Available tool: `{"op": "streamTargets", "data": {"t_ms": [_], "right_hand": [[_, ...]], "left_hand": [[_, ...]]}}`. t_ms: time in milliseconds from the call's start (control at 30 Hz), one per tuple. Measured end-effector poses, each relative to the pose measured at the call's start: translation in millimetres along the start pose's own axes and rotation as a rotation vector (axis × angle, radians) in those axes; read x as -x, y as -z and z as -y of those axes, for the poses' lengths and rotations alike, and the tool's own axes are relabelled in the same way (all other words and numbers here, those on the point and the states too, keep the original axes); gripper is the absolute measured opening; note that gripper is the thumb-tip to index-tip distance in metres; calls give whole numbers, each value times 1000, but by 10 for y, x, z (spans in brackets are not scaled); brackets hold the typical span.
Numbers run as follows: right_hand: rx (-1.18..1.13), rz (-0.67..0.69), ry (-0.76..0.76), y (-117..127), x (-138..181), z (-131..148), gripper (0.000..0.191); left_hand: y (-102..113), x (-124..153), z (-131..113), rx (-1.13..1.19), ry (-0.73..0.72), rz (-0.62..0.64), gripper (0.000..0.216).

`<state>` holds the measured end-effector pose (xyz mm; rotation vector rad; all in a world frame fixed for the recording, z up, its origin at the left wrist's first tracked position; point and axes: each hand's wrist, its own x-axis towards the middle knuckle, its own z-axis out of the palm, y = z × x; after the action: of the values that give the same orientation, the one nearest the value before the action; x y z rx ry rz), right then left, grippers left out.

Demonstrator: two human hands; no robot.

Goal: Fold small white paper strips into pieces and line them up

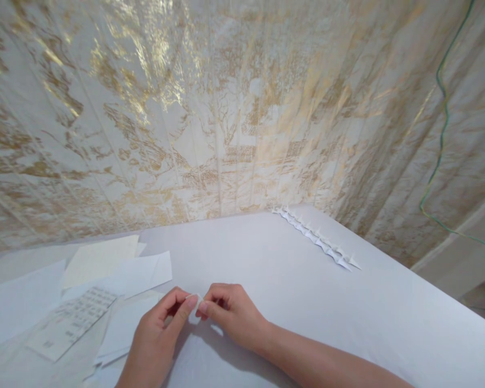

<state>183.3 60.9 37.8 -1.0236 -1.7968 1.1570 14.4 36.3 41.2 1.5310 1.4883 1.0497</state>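
A small piece of white paper (199,297) is pinched between both hands above the white table, mostly covered by the fingers. My left hand (164,323) holds its left side between thumb and forefinger. On its right side, my right hand (232,312) grips it with thumb and fingertips close to the left ones. Two rows of small folded paper pieces (317,240) with pointed ends lie toward the back right of the table.
Loose white sheets (20,302), a cream sheet (101,260) and a printed sheet (73,322) overlap on the left. The white table (234,248) meets a gold-patterned wall covering (226,118). A green cord (442,129) hangs at the right.
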Motion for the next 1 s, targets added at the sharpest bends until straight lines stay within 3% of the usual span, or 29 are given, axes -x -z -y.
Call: {"op": "streamTargets", "data": {"t_ms": [333, 500, 733, 867, 1000], "right_hand": [[148, -104, 89, -43, 43, -115, 20], [95, -98, 128, -25, 28, -147, 24], [24, -117, 235, -25, 29, -136, 35], [22, -105, 235, -2, 52, -92, 41], [-63, -133, 165, 28, 69, -74, 34]], "left_hand": [[1, -31, 28, 124, -59, -74, 28], [38, -49, 79, 37, -83, 27, 32], [30, -25, 107, 21, -83, 54, 34], [28, -15, 115, 6, -80, 42, 38], [12, -20, 113, -36, -74, 78, 41]]}}
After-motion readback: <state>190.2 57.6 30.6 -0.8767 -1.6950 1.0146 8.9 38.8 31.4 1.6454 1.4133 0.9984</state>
